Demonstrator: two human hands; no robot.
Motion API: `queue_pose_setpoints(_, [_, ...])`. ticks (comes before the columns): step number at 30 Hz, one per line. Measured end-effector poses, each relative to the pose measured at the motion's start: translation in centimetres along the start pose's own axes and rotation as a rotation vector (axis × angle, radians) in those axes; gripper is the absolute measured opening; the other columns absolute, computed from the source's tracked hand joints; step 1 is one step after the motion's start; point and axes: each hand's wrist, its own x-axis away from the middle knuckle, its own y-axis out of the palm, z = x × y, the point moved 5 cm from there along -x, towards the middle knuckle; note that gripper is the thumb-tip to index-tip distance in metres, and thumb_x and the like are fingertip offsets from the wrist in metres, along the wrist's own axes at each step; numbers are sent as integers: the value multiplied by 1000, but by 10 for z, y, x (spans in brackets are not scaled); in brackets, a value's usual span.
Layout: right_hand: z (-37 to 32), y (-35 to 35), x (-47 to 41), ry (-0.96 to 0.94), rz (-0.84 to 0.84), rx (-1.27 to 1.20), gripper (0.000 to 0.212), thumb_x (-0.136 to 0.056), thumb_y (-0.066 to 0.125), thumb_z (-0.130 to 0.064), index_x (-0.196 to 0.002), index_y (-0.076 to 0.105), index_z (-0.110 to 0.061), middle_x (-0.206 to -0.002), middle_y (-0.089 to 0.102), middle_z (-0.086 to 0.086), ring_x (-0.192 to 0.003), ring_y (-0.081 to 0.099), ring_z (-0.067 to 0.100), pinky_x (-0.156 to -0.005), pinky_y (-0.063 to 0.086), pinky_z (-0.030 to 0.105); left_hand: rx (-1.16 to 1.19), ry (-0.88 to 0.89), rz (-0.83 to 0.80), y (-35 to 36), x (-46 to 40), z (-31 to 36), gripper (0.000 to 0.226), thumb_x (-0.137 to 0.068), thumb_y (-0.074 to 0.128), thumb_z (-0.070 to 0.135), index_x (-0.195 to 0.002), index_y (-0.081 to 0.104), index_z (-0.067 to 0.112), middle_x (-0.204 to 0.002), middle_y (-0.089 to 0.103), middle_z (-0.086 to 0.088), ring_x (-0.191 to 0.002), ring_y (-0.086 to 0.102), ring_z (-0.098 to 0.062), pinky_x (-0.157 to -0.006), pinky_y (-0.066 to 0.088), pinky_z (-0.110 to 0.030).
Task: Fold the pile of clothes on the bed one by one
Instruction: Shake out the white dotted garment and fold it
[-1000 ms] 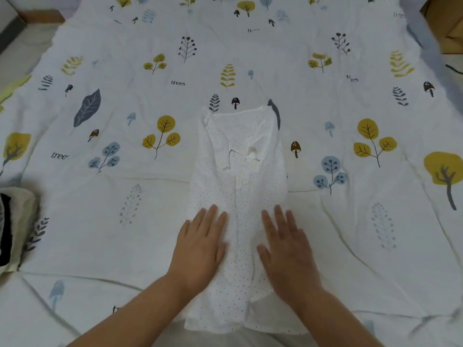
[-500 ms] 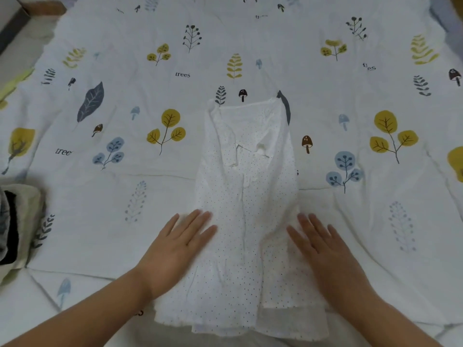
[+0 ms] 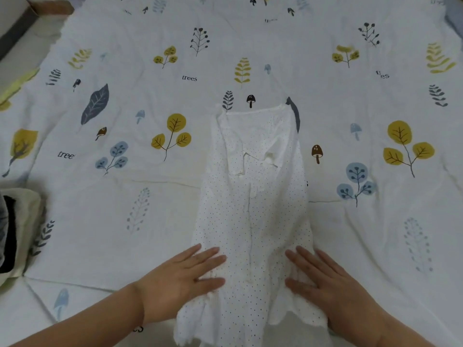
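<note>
White dotted thin cotton garment (image 3: pixel 253 209) lies centre frame on the leaf-print bed sheet (image 3: pixel 125 221), sides folded in. Left hand (image 3: pixel 183 279) and right hand (image 3: pixel 323 284) press flat, fingers straight, gripping nothing. Probably light, limp, crease-prone; pinch hem corners at lower frame.

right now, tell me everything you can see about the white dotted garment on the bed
The white dotted garment is thin, light fabric with tiny dark dots. It lies flat and lengthwise on the printed bedsheet, its sides folded inward into a narrow strip, straight top edge far from the person, ruffled hem nearest. Small folded flaps show near its upper middle. The left hand and right hand press flat on its lower edges, fingers straight.
</note>
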Motion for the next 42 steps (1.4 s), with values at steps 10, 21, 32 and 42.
queue_pose_setpoints(10, [30,-96,-61,486,185,-749,47,-85,46,7,-59,68,-26,-53,65,-19,-55,60,-10,-64,53,15,1392,-666,203,-69,-31,-76,44,-64,75,51,-100,71,27,-107,71,1,-103,64,-11,-88,50,-22])
queue_pose_setpoints(21, [143,-153,-153,899,592,-1337,33,-94,51,-24,-123,55,-9,-114,65,10,-96,65,26,-79,52,35,1643,-1071,689,-121,-109,-223,31,-90,52,33,-107,60,9,-112,64,-11,-94,64,-24,-88,51,-36])
queue_pose_setpoints(32, [108,-77,-195,619,138,36,70,-73,-15,-58,-137,-27,-31,-145,-37,-5,-136,-31,14,-111,-15,49,114,-637,264,-74,-170,-167,66,-90,6,54,-147,-10,26,-154,-20,-1,-141,-21,-22,-113,-10,-48])
queue_pose_setpoints(42, [119,-85,-175,583,62,-92,81,-69,-7,-72,-136,-30,-32,-152,-31,-4,-139,-29,13,-112,-14,37,185,-540,121,-66,-160,-170,76,-87,10,64,-149,-7,23,-152,-23,0,-143,-18,-23,-113,-12,-42])
